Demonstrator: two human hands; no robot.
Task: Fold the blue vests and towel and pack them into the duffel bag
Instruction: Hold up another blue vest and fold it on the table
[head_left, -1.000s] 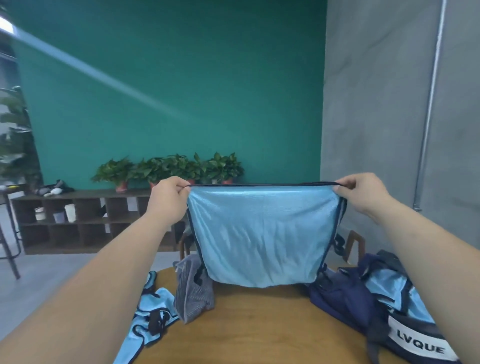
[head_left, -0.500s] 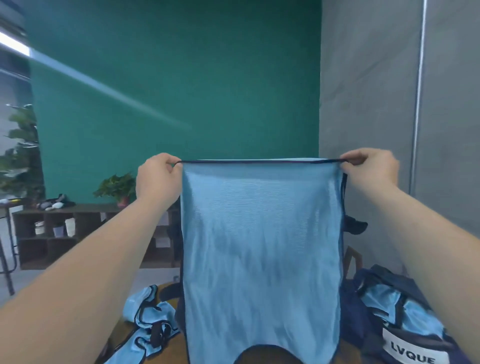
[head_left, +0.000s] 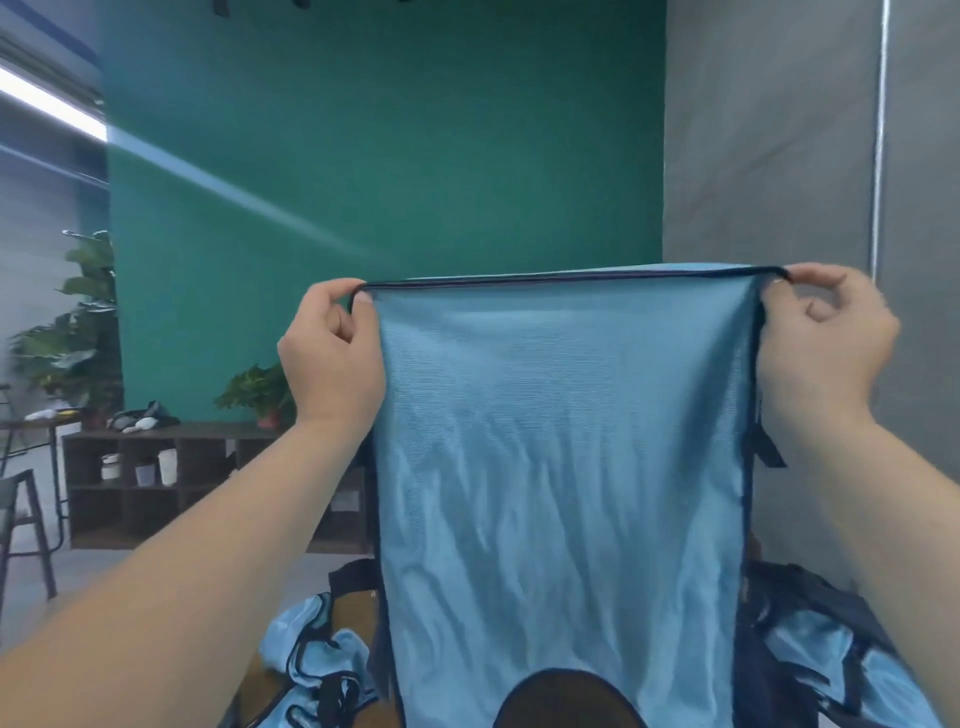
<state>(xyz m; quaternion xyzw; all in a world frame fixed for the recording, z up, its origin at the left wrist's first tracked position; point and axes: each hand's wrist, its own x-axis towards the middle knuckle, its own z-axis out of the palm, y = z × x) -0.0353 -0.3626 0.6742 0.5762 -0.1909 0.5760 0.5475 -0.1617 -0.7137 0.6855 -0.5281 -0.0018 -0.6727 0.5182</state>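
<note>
Head view. Both hands are pinching the top edge of one vest (head_left: 561, 467), one at each upper corner. Left hand (head_left: 332, 358): thumb and forefinger are clamping the dark trim at the left corner, the other fingers curling loosely. Right hand (head_left: 821, 343): fingertips are gripping the right corner the same way. Between the hands the edge is stretching taut and level.

The vest is hanging flat in the air in front of the camera, light blue with dark binding down both sides. A curved, dark-trimmed cutout is showing at its lower end, at the bottom of the frame. A short dark strap is dangling off its right side.

Below left, a second vest (head_left: 311, 660) is lying crumpled on the table (head_left: 358, 618). Below right, the bag (head_left: 763, 670) is sitting partly behind the right forearm, with light blue cloth at it; cannot tell whether inside.

Behind: shelf (head_left: 156, 488) with a plant (head_left: 257, 392) standing on top.
</note>
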